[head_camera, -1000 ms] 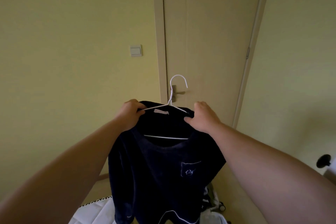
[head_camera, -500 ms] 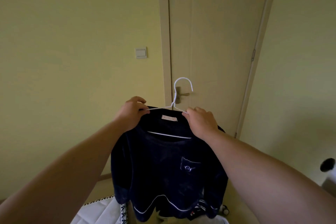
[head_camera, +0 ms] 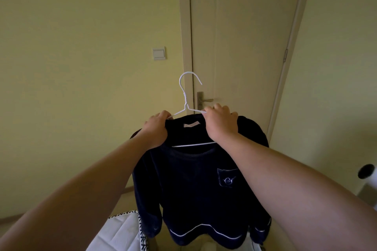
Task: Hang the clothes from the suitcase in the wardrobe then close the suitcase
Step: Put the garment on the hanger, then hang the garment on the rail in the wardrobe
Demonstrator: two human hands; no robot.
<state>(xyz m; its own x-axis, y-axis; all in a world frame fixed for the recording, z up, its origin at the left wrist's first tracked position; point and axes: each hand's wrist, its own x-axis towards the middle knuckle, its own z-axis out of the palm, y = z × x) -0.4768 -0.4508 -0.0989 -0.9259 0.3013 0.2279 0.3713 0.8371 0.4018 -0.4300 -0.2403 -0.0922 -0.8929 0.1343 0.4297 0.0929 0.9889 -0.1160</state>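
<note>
We've got the dark blue sweater [head_camera: 193, 185] on a white wire hanger [head_camera: 185, 104], held up in front of the door [head_camera: 240, 47] with both sleeves dangling. Our left hand [head_camera: 157, 128] grips the collar and the hanger's left arm. Our right hand [head_camera: 221, 123] is curled over the right arm and shoulder.

— What shows of the floor [head_camera: 125, 203]?
— A pale strip below the wall.
— Anything on it?
— A white cloth [head_camera: 120, 234] with black zigzag stitching; its underside is hidden.
</note>
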